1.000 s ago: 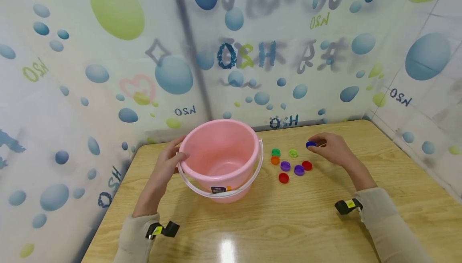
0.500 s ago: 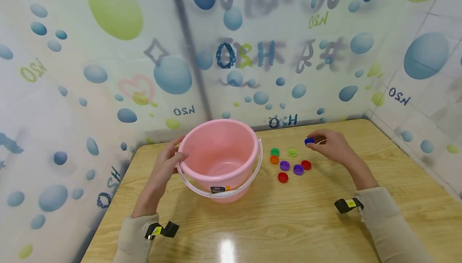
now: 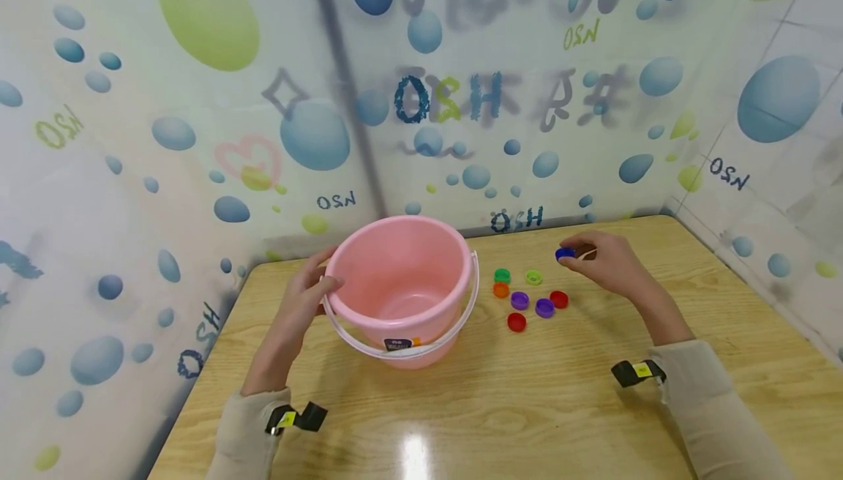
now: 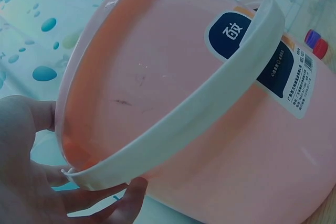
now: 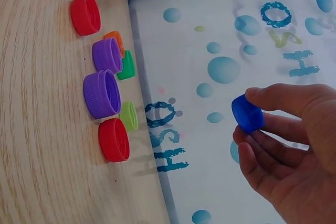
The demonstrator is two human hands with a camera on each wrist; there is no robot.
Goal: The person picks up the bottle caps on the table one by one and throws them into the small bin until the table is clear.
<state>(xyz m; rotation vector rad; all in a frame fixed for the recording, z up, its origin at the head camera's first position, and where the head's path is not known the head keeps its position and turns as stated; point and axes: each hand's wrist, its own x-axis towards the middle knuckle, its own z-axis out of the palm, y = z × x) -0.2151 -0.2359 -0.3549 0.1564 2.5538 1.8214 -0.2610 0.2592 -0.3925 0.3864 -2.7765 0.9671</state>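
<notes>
A pink plastic bucket (image 3: 421, 330) stands on the wooden table, its white handle (image 3: 421, 352) hanging down over the near side. My left hand (image 3: 304, 297) grips the rim (image 4: 60, 108) on the left, thumb at the lip and fingers on the outside by the handle's end. Between thumb and fingertips, my right hand (image 3: 609, 264) pinches a blue bottle cap (image 5: 247, 114), held apart from the table. Several loose caps lie between bucket and right hand, among them a green cap (image 3: 503, 276), an orange cap (image 3: 501, 290) and a lime cap (image 3: 533, 277).
Two purple caps (image 3: 519, 301) and two red caps (image 3: 516, 322) lie nearer on the wooden table (image 3: 527, 407). A wall (image 3: 421, 173) covered with printed bubbles runs along the table's back edge. More wall stands at both sides.
My right hand has risen a little with the blue bottle cap, up and slightly left in the head view. The left hand and the bucket have stayed in place.
</notes>
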